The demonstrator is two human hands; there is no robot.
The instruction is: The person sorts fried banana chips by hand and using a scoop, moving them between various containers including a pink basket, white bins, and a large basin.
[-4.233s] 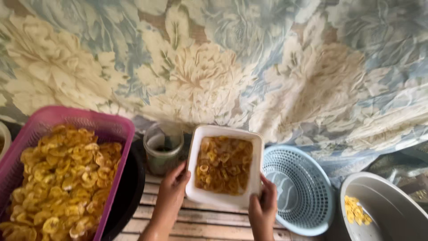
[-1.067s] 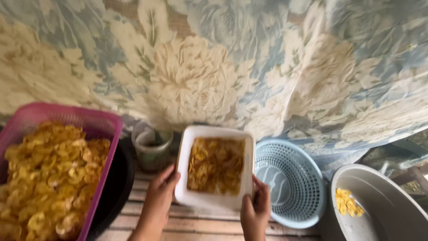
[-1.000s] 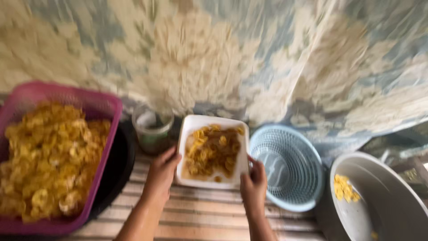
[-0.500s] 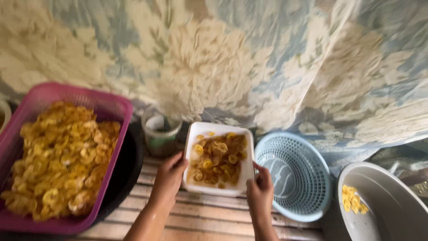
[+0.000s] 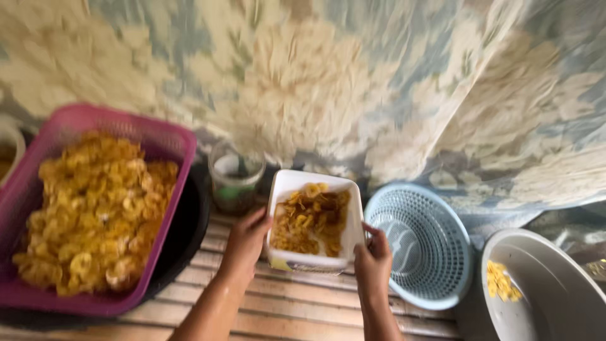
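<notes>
Hands [image 5: 243,243] w/ white tub [image 5: 314,218], chips [image 5: 310,216]

Chip tray [image 5: 314,218] sits mid-bench between both hands — big basket [image 5: 95,208] off left, jar [image 5: 235,177] behind, round strainer [image 5: 420,243] right, basin [image 5: 543,290] by the right edge.

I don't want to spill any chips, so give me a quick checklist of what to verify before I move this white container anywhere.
1. Left hand on the white container: ok, it grips the left side.
2. Right hand on it: ok, it grips the right front corner.
3. Container level: not ok, it looks tilted toward the person.
4. Chips inside the rim: ok, none over the edge, though the picture is blurred.
5. Room in the pink basket: not ok, heaped with chips.
6. Room in the blue basket: ok, it looks empty.
7. Grey basin: ok, only a few yellow pieces inside.
</notes>
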